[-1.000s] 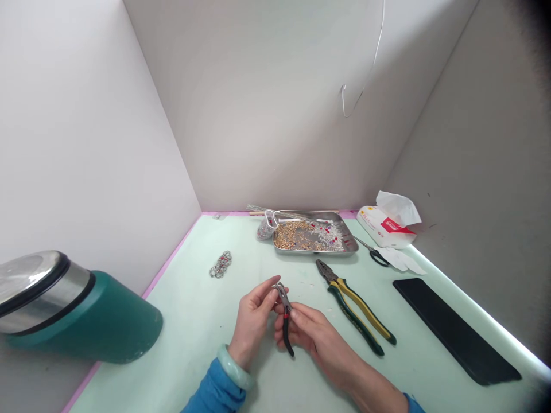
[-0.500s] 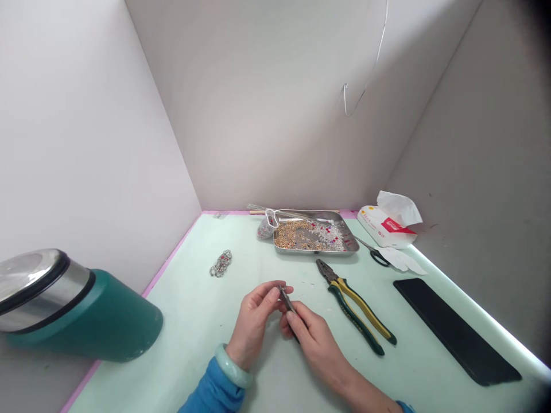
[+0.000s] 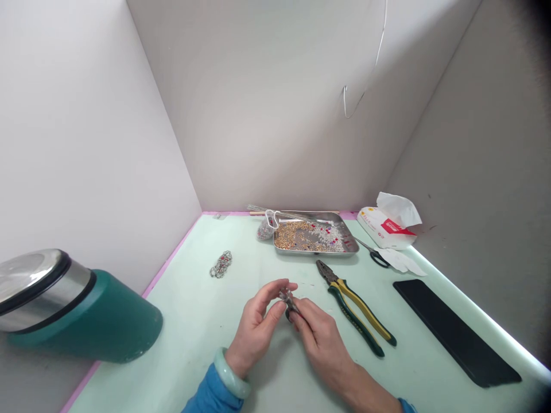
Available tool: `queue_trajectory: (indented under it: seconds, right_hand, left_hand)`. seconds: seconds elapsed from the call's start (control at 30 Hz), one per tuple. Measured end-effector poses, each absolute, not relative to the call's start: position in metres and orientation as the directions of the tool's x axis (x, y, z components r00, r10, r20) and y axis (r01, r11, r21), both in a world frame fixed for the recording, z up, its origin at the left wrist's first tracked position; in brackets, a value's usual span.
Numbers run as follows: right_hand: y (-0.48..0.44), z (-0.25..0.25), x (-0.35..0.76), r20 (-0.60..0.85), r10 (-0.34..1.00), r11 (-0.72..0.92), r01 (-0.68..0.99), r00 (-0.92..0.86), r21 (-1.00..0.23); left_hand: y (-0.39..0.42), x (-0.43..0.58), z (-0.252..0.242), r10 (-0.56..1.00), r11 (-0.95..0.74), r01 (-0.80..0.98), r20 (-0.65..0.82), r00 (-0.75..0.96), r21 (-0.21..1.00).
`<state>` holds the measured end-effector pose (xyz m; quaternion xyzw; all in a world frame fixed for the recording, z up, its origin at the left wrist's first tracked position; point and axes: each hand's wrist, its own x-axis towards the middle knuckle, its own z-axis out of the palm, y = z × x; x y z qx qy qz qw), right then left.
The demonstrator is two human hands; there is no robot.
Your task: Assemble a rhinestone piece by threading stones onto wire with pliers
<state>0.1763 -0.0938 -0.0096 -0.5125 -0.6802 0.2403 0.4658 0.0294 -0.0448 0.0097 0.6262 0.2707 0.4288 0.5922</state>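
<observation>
My left hand (image 3: 258,324), with a pale jade bangle on the wrist, pinches a small shiny clear-and-silver piece (image 3: 284,294) between thumb and fingers; its exact kind is too small to make out. Close against it, my right hand (image 3: 322,341) is closed round a small dark metal tool (image 3: 293,308), whose tip meets that piece. Most of the tool is hidden by the fingers. To the right of both hands, large combination pliers (image 3: 357,312) with green and yellow handles lie on the table.
A metal tray (image 3: 316,252) of gold, clear and red beads stands at the back, a small bag (image 3: 266,228) beside it. A beaded chain (image 3: 221,264) lies left. Around are a green tumbler (image 3: 120,315), scissors (image 3: 379,258), tissue pack (image 3: 390,229) and black flat slab (image 3: 456,330).
The tool has turned in my right hand and now shows less of its length. My left fingers have opened wider, and the small shiny piece has come into view between them.
</observation>
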Motion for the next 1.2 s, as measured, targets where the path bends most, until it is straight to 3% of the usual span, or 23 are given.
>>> queue_trajectory:
  seconds: [0.33,0.67,0.83,1.2]
  right_hand:
    - [-0.093,-0.011,0.178,0.418,0.907,0.401,0.423,-0.057,-0.813]
    - [-0.097,-0.004,0.170,0.319,0.948,0.295,0.395,-0.004,-0.870]
    - [-0.096,0.006,0.173,0.267,0.962,0.271,0.360,-0.061,-0.893]
    - [-0.086,0.018,0.182,0.055,0.955,0.071,0.045,-0.293,-0.996]
  left_hand:
    - [-0.050,0.033,0.015,0.770,-0.232,-0.014,0.192,0.608,0.973]
    - [-0.053,0.039,0.016,0.835,-0.206,0.139,0.100,0.541,0.969]
    - [-0.054,0.041,0.011,0.850,-0.148,0.122,0.063,0.523,0.981]
    - [-0.054,0.044,0.014,0.895,-0.100,0.198,0.001,0.447,0.975]
